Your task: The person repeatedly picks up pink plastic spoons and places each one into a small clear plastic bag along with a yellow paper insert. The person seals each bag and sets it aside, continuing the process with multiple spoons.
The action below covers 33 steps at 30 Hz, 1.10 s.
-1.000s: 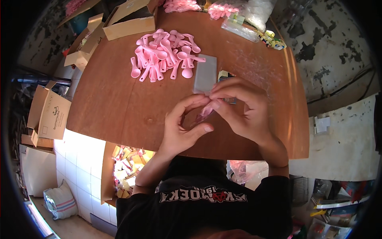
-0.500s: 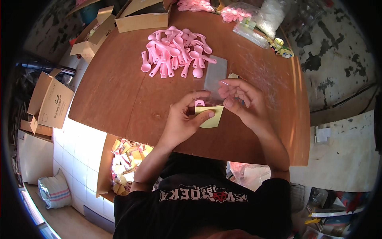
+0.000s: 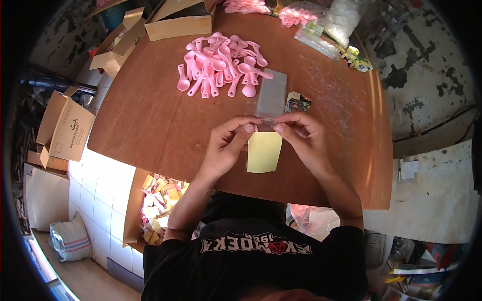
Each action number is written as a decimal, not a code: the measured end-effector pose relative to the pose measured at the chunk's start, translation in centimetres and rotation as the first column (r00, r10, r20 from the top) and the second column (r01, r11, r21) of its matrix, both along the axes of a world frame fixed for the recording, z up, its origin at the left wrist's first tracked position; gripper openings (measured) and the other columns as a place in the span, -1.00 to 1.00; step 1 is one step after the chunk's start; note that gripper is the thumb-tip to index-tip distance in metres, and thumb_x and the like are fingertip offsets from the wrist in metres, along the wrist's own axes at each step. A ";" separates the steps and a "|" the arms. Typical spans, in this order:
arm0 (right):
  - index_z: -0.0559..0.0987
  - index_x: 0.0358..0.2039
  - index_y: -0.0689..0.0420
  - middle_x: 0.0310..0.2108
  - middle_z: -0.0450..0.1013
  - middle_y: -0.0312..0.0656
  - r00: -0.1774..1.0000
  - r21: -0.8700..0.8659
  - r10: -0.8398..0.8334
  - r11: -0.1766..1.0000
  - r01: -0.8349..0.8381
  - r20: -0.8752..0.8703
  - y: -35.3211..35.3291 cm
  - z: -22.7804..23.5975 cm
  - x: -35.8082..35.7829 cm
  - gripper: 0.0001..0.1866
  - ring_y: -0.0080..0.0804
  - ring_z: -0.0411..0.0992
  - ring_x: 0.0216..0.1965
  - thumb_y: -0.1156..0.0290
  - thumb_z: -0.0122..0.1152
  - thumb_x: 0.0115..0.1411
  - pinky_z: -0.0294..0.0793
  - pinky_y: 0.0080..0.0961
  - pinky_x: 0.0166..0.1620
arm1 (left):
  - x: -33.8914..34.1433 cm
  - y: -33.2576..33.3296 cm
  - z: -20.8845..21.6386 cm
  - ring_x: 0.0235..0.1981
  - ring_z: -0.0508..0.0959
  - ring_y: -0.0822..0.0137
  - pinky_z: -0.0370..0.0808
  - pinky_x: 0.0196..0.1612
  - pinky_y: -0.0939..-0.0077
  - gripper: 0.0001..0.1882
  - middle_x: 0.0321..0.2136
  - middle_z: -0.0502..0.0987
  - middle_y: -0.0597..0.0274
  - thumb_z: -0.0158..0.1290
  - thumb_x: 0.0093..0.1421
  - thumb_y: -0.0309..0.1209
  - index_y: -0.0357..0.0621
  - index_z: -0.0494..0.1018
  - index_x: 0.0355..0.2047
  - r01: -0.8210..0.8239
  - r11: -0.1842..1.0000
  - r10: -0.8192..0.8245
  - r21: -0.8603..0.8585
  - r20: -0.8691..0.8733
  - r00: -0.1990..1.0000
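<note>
Packet [image 3: 264,153] in pinch grip of left hand [image 3: 226,145] and right hand [image 3: 310,143], table edge [image 3: 286,196] near, bare wood [image 3: 150,120] leftward.

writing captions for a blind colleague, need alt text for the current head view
A person's left hand and right hand pinch clear plastic film at the far end of a pale yellow card, above a brown table. Beyond them, a heap of pink spoons lies with one handle over the edge of a flat translucent rectangle.
</note>
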State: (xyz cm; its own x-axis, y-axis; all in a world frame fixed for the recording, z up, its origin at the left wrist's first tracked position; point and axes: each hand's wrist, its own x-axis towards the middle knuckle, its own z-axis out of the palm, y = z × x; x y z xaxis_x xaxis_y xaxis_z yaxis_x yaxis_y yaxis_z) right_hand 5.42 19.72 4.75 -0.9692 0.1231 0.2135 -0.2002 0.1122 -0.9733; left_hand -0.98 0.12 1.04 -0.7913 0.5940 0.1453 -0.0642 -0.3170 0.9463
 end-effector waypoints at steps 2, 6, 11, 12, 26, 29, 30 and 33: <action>0.58 -0.18 0.31 -0.23 0.54 -0.22 1.000 0.006 0.030 1.000 -0.030 -0.003 0.1 -0.1 0.0 -0.85 -0.57 0.51 -0.19 0.55 0.24 0.24 0.53 -0.60 -0.08 | 0.0 0.0 0.0 -0.22 0.53 0.54 0.55 -0.22 0.60 -0.71 -0.25 0.57 0.33 -0.04 0.40 -0.35 -0.20 0.45 0.05 0.011 1.000 -0.011 -0.008 -0.013 1.000; 0.61 -0.22 0.29 -0.20 0.52 -0.20 0.993 -0.006 0.076 0.997 -0.077 -0.085 0.6 -0.4 -0.1 -0.88 -0.53 0.50 -0.15 0.63 0.18 0.23 0.52 -0.60 -0.07 | 0.1 -0.4 0.3 -0.22 0.55 0.53 0.56 -0.23 0.60 -0.71 -0.23 0.58 0.29 -0.05 0.41 -0.36 -0.20 0.45 0.05 0.032 0.998 -0.033 0.062 0.021 0.999; 0.65 -0.27 0.27 -0.17 0.50 -0.17 0.982 -0.011 0.171 0.985 -0.172 -0.084 1.0 0.2 0.1 -0.79 -0.49 0.49 -0.11 0.74 0.06 0.21 0.49 -0.62 -0.07 | -0.7 -1.2 -0.8 -0.18 0.56 0.49 0.57 -0.18 0.57 -0.74 -0.22 0.58 0.27 -0.07 0.41 -0.39 -0.19 0.47 0.02 0.128 0.981 -0.125 0.144 -0.029 0.992; 0.65 -0.27 0.28 -0.17 0.49 -0.16 0.974 0.050 0.199 0.980 -0.194 -0.107 1.2 0.3 0.0 -0.76 -0.49 0.49 -0.12 0.77 0.03 0.20 0.48 -0.63 -0.09 | -0.8 -1.4 -1.0 -0.17 0.56 0.47 0.57 -0.17 0.55 -0.75 -0.20 0.57 0.24 -0.07 0.40 -0.41 -0.20 0.47 0.00 0.141 0.979 -0.141 0.146 -0.011 0.990; 0.66 -0.25 0.22 -0.20 0.52 -0.13 0.934 0.312 0.249 0.936 -0.163 -0.258 1.4 0.3 0.0 -0.78 -0.36 0.50 -0.17 0.56 0.39 0.03 0.46 -0.48 -0.09 | -1.0 -1.3 -0.8 -0.19 0.50 0.54 0.45 -0.17 0.63 -0.81 -0.15 0.55 0.22 0.05 0.30 -0.59 -0.29 0.45 -0.08 0.194 0.965 -0.171 0.175 -0.137 0.976; 0.67 -0.25 0.20 -0.21 0.53 -0.13 0.925 0.377 0.251 0.916 -0.133 -0.284 1.4 0.2 -0.1 -0.73 -0.30 0.51 -0.17 0.54 0.45 -0.02 0.45 -0.40 -0.05 | -1.0 -1.7 -0.3 -0.21 0.48 0.57 0.45 -0.18 0.65 -0.79 -0.15 0.55 0.23 0.04 0.29 -0.62 -0.29 0.44 -0.06 0.180 0.978 -0.166 0.106 -0.125 0.978; 0.66 -0.26 0.20 -0.21 0.53 -0.13 0.919 0.399 0.261 0.907 -0.130 -0.294 1.4 0.2 -0.1 -0.73 -0.30 0.51 -0.17 0.52 0.46 -0.03 0.45 -0.41 -0.05 | -1.0 -1.7 -0.3 -0.20 0.49 0.57 0.45 -0.18 0.64 -0.79 -0.15 0.55 0.22 0.03 0.30 -0.62 -0.29 0.44 -0.05 0.191 0.977 -0.179 0.099 -0.121 0.976; 0.65 -0.28 0.20 -0.22 0.51 -0.12 0.916 0.447 0.238 0.892 -0.075 -0.322 1.2 1.6 0.9 -0.71 -0.28 0.51 -0.18 0.46 0.49 -0.05 0.47 -0.40 -0.07 | -0.9 -1.9 0.0 -0.19 0.51 0.55 0.47 -0.17 0.63 -0.78 -0.15 0.55 0.20 0.03 0.30 -0.62 -0.30 0.43 -0.04 0.191 0.977 -0.179 0.097 -0.120 0.977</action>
